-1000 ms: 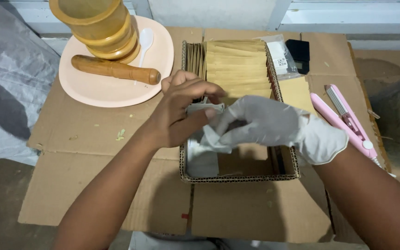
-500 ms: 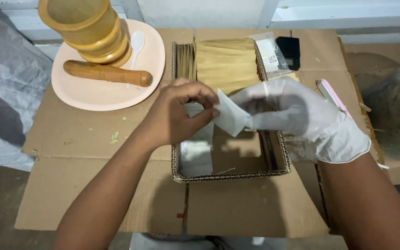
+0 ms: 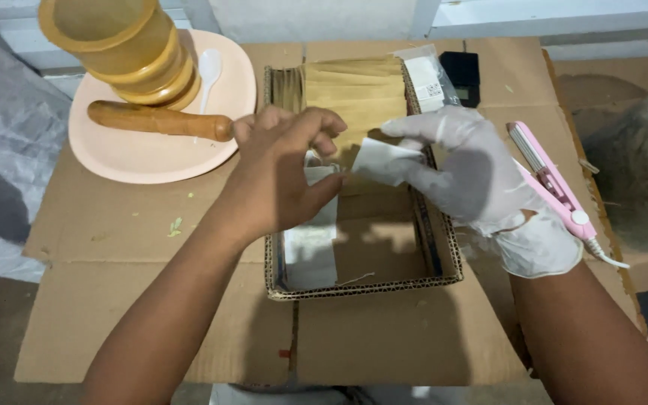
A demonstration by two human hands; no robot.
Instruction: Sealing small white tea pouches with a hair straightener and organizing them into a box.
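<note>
My bare left hand point(image 3: 283, 176) hovers over a shallow cardboard tray point(image 3: 365, 289), fingers pinched around the top of a small clear packet point(image 3: 316, 217) that hangs into the tray. My right hand point(image 3: 474, 176), in a white glove, holds a small white folded sachet point(image 3: 380, 160) between thumb and fingers, just right of my left fingertips. The far half of the tray holds a stack of tan paper pouches point(image 3: 358, 94). A white sheet point(image 3: 309, 259) lies in the tray's near left corner.
A pink plate point(image 3: 125, 154) at the far left carries a wooden mortar point(image 3: 118, 45), a wooden pestle point(image 3: 159, 120) and a white plastic spoon point(image 3: 208, 71). A pink handheld sealer point(image 3: 553, 184) lies right of the tray. A small black scale point(image 3: 460, 75) and a clear bag point(image 3: 425, 79) sit behind.
Both hands have lifted slightly and drifted apart. The white sachet now sits in my gloved right hand, while my left hand has pinched the clear packet.
</note>
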